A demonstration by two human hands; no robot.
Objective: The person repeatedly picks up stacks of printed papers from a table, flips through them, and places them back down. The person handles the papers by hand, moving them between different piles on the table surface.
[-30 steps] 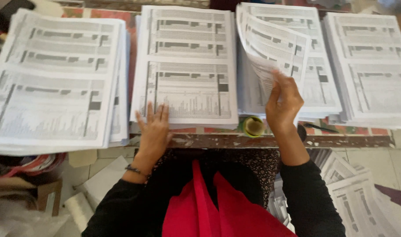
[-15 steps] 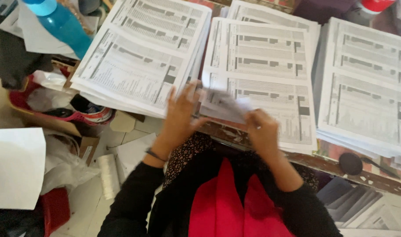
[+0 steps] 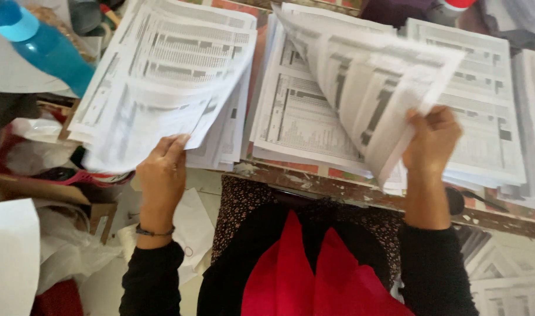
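Observation:
Several stacks of printed sheets lie side by side on a table [image 3: 314, 184]. My left hand [image 3: 161, 175] lifts the near edge of the top printed sheet [image 3: 156, 117] of the left stack [image 3: 220, 140], thumb above and fingers under it. My right hand [image 3: 431, 140] grips a few raised sheets [image 3: 367, 82], bent up over the middle stack [image 3: 296, 117]. A further stack [image 3: 484, 123] lies behind and to the right of that hand. I wear black sleeves and a red cloth at my front.
A blue bottle [image 3: 45, 50] stands at the far left. Crumpled white paper, bags and a cardboard box [image 3: 97, 213] crowd the floor on the left. More printed sheets [image 3: 501, 275] lie on the floor at the lower right. The table's worn front edge runs across the middle.
Both hands were together at the middle stack with one sheet. Now they are apart: the left lifts a sheet on the left stack, the right holds raised sheets. The view has shifted left.

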